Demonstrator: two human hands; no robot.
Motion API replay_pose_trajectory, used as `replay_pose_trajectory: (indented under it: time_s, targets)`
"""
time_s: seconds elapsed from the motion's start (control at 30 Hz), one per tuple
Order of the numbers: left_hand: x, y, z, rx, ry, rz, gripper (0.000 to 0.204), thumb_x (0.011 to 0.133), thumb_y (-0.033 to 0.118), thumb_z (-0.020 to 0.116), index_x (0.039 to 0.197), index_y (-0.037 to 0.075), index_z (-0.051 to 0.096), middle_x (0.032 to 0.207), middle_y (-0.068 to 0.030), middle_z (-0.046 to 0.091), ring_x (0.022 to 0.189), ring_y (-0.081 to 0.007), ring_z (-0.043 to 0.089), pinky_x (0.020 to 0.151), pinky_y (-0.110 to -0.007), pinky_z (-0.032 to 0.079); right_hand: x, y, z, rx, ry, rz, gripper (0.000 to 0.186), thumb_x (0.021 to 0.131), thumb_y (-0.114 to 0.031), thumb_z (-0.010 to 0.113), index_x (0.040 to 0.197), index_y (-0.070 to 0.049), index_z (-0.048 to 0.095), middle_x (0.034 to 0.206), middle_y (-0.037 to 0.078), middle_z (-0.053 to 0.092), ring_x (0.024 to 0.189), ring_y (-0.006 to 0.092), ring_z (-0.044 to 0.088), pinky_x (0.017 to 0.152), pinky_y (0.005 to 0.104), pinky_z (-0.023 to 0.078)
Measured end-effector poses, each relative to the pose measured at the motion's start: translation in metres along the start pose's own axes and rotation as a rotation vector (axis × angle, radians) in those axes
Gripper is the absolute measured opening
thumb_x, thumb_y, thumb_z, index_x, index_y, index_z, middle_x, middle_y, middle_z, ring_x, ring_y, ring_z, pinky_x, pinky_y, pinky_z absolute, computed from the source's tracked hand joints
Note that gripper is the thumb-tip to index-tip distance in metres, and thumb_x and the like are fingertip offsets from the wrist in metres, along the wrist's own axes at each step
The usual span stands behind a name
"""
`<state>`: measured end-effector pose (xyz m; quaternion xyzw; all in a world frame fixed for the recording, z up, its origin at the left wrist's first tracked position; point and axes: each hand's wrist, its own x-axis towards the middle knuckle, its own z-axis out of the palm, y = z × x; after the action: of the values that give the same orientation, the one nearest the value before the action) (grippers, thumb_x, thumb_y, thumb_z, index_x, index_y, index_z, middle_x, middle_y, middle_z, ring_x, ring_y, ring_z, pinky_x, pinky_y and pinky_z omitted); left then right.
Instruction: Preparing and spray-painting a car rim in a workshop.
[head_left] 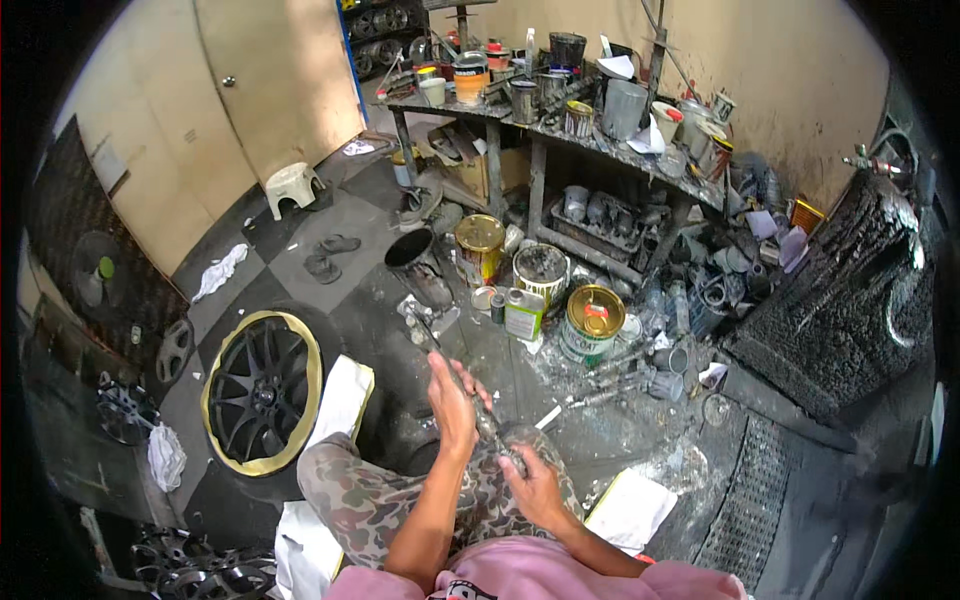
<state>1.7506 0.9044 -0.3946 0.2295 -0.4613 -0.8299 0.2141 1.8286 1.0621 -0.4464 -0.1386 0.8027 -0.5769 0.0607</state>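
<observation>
My left hand [453, 405] is wrapped round the upper part of a long, thin, paint-stained stick-like tool [486, 424]; its exact kind is unclear. Lower down, my right hand [532, 490] grips the near end. The tool slants away to the upper left, over the floor near a black bucket [418, 268]. Left of my knees lies a dark multi-spoke wheel [262, 395], its edge ringed with yellow masking tape. Beyond my hands stand a gold-lidded paint can [594, 322], a green-and-white rectangular tin [523, 315] and more paint cans [480, 250].
A cluttered workbench [560, 130] runs along the back wall. Used cups and bottles are heaped below its right end. A white stool [293, 188], slippers [330, 256] and a crumpled cloth [220, 272] lie left. A paint-crusted dark panel [825, 300] stands right, near a floor grate [745, 490].
</observation>
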Motion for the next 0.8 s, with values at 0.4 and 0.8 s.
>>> replay_pose_trajectory:
  time_s: [0.4, 0.8]
  targets:
    - [-0.003, 0.012, -0.019, -0.113, -0.026, 0.053, 0.058, 0.102, 0.066, 0.033, 0.095, 0.01, 0.044, 0.067, -0.0013, 0.039, 0.056, -0.0167, 0.047, 0.048, -0.033, 0.045, 0.019, 0.007, 0.012, 0.726, -0.405, 0.445, 0.03, 0.105, -0.03, 0.057, 0.119, -0.004, 0.062, 0.065, -0.003, 0.052, 0.051, 0.0048, 0.044, 0.047, 0.025, 0.038]
    - [-0.007, -0.083, -0.007, -0.012, -0.353, -0.196, 0.035, 0.109, 0.039, 0.042, 0.103, 0.005, 0.05, 0.084, -0.0068, 0.056, 0.084, -0.0183, 0.06, 0.079, -0.033, 0.05, 0.039, 0.059, -0.018, -0.137, 0.004, 0.077, 0.044, 0.091, -0.033, 0.073, 0.116, 0.002, 0.064, 0.083, 0.021, 0.071, 0.073, 0.0301, 0.073, 0.069, 0.0411, 0.055]
